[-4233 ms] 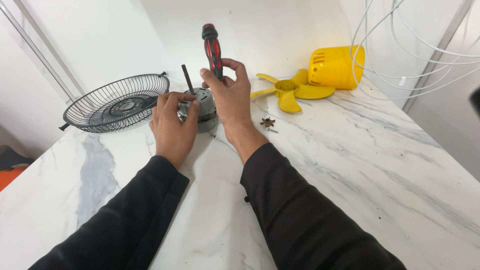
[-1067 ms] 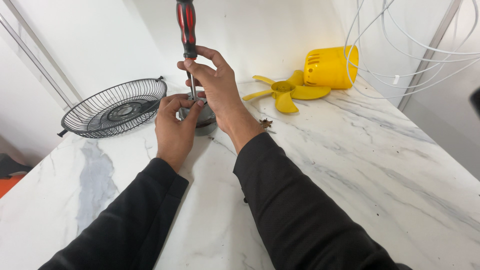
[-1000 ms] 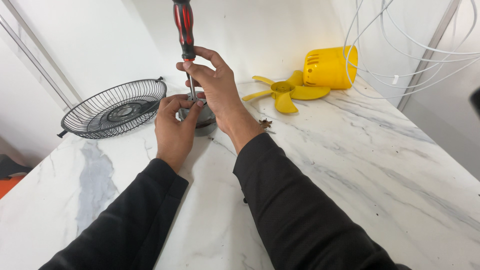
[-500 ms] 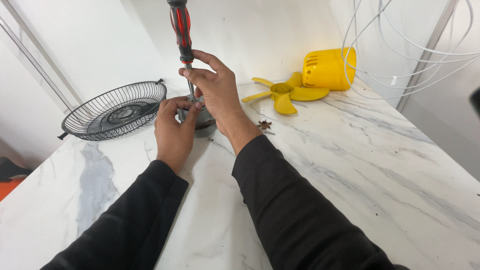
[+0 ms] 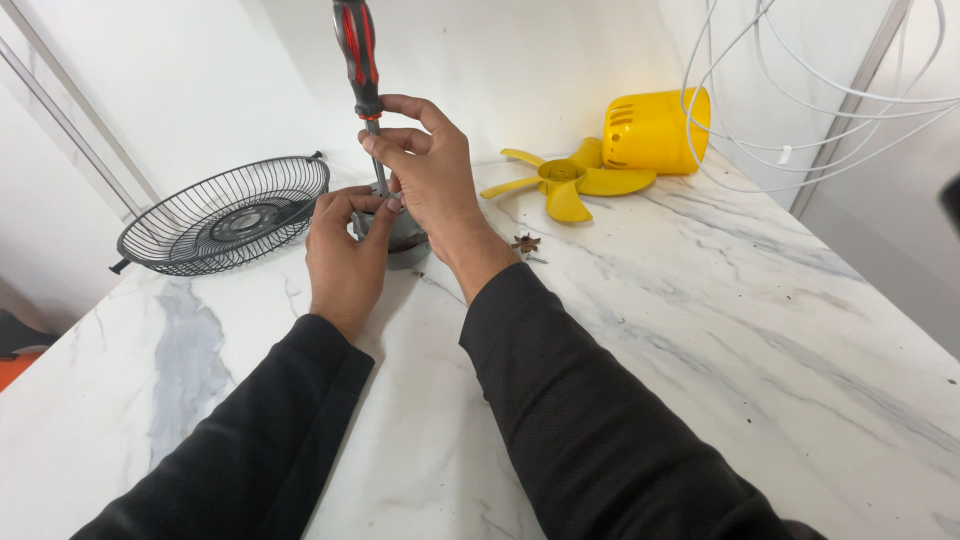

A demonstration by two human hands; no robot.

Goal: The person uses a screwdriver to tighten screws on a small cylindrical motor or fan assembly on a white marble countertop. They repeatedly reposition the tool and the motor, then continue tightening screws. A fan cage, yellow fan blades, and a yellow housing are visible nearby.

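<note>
A small grey fan motor (image 5: 405, 247) stands on the white marble table (image 5: 700, 330), mostly hidden behind my hands. My left hand (image 5: 345, 255) grips its left side. My right hand (image 5: 425, 175) pinches the metal shaft of a red and black screwdriver (image 5: 358, 55), which stands upright with its tip down at the motor's top. The tip itself is hidden by my fingers.
A black wire fan guard (image 5: 225, 212) lies to the left. A yellow fan blade (image 5: 565, 182) and a yellow housing (image 5: 655, 130) sit at the back right, under hanging white cables (image 5: 800, 110). Small screws and a dark star-shaped part (image 5: 524, 243) lie right of the motor.
The screwdriver has gone from tilted and held high by the handle to upright over the motor, and my right hand has slid down onto its shaft. My left hand has stayed on the motor.
</note>
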